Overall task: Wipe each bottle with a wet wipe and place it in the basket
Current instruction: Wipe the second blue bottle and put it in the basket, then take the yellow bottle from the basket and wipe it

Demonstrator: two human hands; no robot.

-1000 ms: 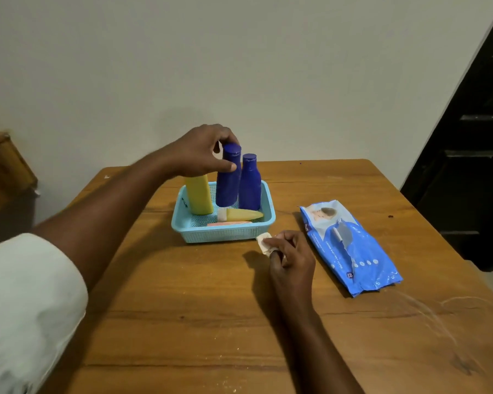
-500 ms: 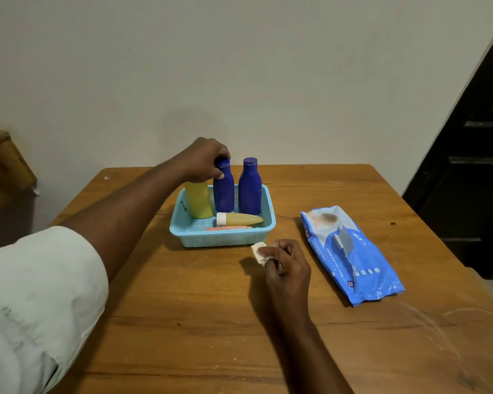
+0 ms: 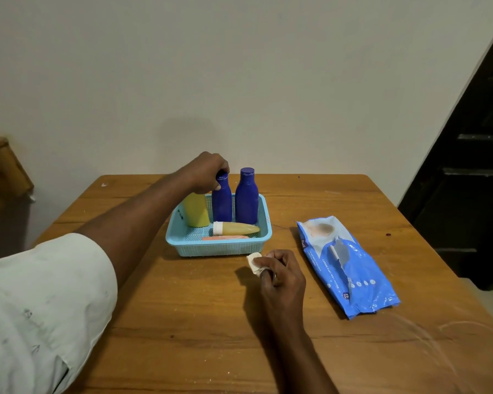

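The table (image 3: 199, 322) is wood, grained and matt, with pale scuffs and specks. The basket (image 3: 219, 248) is perforated plastic with a dull sheen. The two blue bottles (image 3: 246, 200) look like smooth, slightly glossy plastic; the yellow bottle (image 3: 197, 211) is matt. The wipe pack (image 3: 350, 268) is shiny, crinkled plastic film. The wipe (image 3: 254, 263) looks like soft cloth. The sleeve (image 3: 40, 302) is pale woven cloth. The wall (image 3: 239, 66) is matt.
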